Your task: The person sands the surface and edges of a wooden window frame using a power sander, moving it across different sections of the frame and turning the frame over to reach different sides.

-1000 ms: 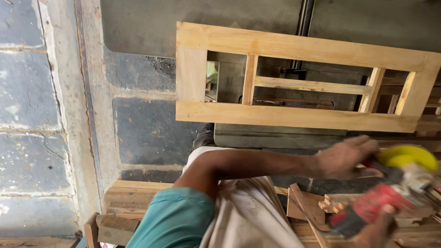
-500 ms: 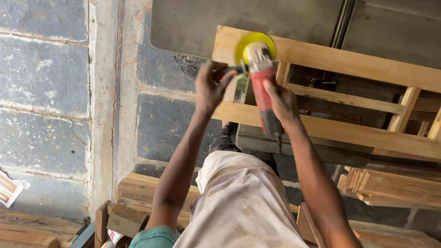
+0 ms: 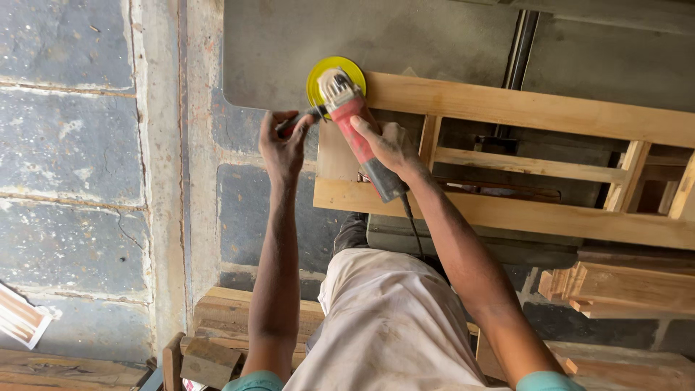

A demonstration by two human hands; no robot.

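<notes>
Both hands clamped the red angle grinder (image 3: 358, 137), its yellow disc (image 3: 329, 76) sat on the pale wooden frame's (image 3: 507, 105) corner, left hand (image 3: 284, 145) wrapped round the side handle, right hand (image 3: 391, 148) round the body — sanding looked underway, steady pressure needed.

Single head-worn view, aimed steeply down from above the person.
Close range: both forearms are framed from the near edge, the wooden frame (image 3: 507, 163) far and right, block wall (image 3: 72, 166) left.

Soft, even daylight fills the frame, with no glare and only faint shadows. The picture is fairly sharp at centre; the grey wall (image 3: 65, 145) at left looks slightly bowed, and the lower edge softens.
</notes>
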